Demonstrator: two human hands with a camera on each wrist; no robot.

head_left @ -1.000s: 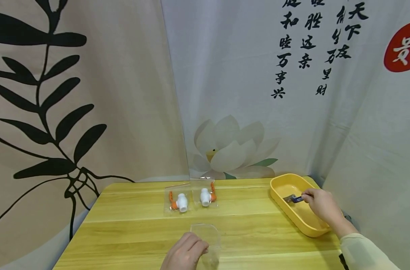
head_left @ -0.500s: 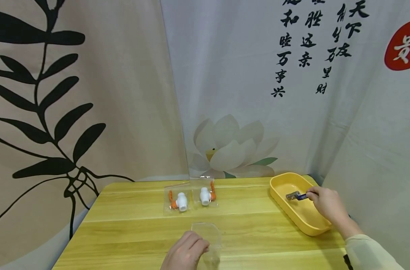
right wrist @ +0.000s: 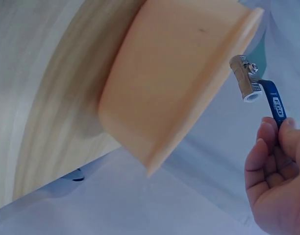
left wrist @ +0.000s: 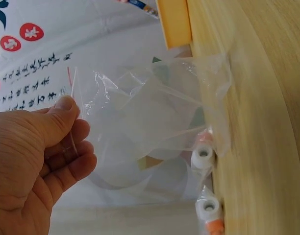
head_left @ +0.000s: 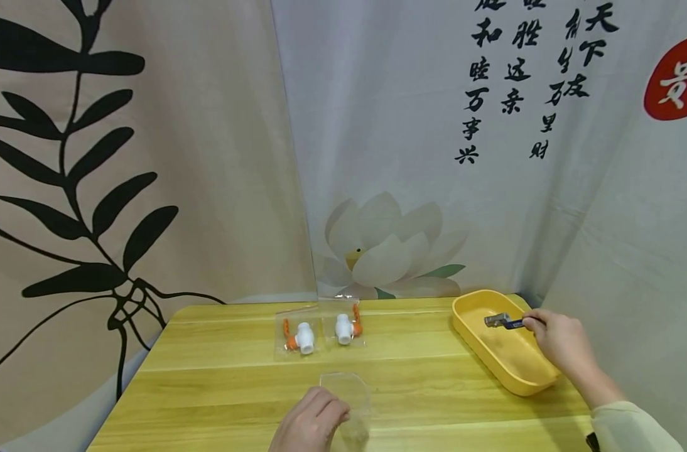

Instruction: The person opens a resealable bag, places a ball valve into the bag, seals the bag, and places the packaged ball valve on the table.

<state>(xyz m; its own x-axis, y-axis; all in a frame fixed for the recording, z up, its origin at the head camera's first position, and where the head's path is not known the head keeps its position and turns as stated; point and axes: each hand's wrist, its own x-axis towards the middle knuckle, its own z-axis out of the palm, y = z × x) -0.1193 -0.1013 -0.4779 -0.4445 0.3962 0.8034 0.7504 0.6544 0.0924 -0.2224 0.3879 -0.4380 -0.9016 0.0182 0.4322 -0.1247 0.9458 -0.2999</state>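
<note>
A metal ball valve with a blue lever handle is held over the yellow tray. My right hand pinches the lever's end between thumb and fingers, and the valve body sticks out beyond the fingertips. At the table's near side, my left hand holds a clear plastic zip bag by its top edge. In the left wrist view this bag hangs from the thumb and fingers, with nothing visible inside.
Two clear bags at the back of the table each hold a white plastic valve with an orange handle, one bagged valve left of the other bagged valve. Printed curtains hang behind the wooden table.
My right hand has moved right and raised the ball valve from low inside the tray, turning its body more level. The left hand and bag have stayed put.
</note>
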